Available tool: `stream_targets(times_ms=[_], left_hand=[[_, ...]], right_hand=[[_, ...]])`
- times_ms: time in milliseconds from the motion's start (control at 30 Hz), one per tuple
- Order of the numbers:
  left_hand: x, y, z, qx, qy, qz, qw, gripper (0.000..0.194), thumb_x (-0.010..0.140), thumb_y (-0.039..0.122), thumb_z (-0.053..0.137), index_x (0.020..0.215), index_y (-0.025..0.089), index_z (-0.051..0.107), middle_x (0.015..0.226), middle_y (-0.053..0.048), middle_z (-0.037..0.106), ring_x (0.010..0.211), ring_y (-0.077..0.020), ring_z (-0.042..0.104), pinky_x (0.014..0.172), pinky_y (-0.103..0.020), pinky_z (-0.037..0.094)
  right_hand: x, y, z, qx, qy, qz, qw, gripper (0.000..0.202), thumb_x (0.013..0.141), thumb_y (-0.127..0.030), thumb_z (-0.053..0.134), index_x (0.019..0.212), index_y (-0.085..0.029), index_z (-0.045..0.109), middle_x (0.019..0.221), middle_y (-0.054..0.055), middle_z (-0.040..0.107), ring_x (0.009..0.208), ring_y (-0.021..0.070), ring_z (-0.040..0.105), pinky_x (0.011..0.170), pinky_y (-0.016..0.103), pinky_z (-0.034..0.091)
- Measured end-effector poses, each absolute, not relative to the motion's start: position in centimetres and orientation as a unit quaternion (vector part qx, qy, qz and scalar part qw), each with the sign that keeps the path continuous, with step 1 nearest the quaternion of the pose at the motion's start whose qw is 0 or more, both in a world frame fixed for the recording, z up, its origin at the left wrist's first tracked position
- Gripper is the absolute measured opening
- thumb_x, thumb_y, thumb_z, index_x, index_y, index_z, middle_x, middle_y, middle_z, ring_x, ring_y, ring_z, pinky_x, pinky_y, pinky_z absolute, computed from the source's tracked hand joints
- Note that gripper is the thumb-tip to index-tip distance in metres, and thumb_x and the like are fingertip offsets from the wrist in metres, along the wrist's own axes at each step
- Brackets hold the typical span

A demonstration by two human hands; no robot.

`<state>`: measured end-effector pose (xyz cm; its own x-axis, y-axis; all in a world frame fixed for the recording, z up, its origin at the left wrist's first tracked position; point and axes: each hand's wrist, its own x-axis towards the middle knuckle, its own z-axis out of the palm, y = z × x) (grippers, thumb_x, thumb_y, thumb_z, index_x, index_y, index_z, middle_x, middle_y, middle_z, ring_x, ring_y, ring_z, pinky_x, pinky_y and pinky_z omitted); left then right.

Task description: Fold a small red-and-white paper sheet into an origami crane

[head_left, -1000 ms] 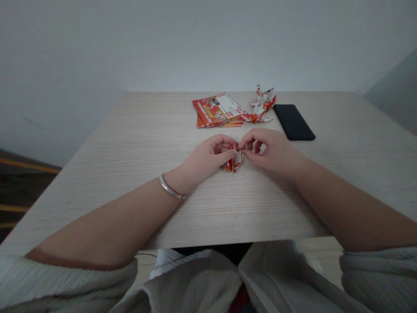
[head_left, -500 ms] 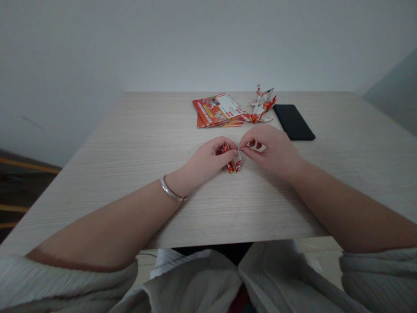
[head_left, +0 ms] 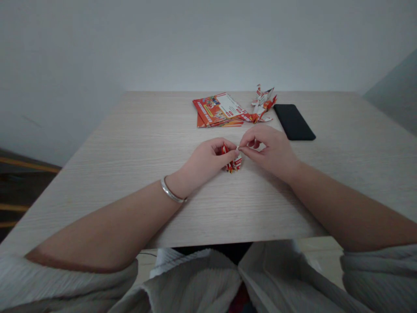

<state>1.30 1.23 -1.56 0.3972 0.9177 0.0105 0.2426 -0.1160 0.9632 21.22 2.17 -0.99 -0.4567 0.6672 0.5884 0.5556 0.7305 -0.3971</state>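
Near the centre of the frame, both hands pinch a small folded paper (head_left: 233,162) low on the counter (head_left: 137,143). The left hand (head_left: 208,161) curls around its left side; the right hand (head_left: 272,150) grips its upper tip between thumb and forefinger. Since a second ago the paper has sunk lower and looks more compact, so a fold seems to be tightening. Above lie flyers (head_left: 216,111), a finished paper figure (head_left: 263,105) and a phone (head_left: 294,121).
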Motion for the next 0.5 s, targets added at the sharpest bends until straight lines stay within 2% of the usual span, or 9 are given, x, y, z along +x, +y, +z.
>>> stream_targets(times_ms=[300,500], left_hand=[[1.08,0.92,-0.99,0.67,0.479,0.333,0.458,0.023,0.08,0.036,0.068,0.083,0.014,0.072,0.068,-0.002,0.068,0.057,-0.011,0.054,0.057,-0.026,0.042],[0.95,1.07,-1.05,0.67,0.475,0.345,0.454,0.024,0.08,0.036,0.07,0.088,0.013,0.076,0.075,-0.004,0.071,0.063,-0.0117,0.056,0.06,-0.025,0.042]], right_hand=[[21.22,2.34,-1.3,-0.356,-0.848,0.074,0.386,0.008,0.085,-0.021,0.066,0.077,-0.022,0.068,0.078,0.001,0.066,0.069,0.0142,0.055,0.066,0.03,0.044],[21.24,2.27,-1.35,-0.363,-0.843,0.1,0.384,0.007,0.083,-0.022,0.066,0.077,-0.022,0.07,0.078,0.001,0.067,0.068,0.0133,0.055,0.064,0.029,0.044]])
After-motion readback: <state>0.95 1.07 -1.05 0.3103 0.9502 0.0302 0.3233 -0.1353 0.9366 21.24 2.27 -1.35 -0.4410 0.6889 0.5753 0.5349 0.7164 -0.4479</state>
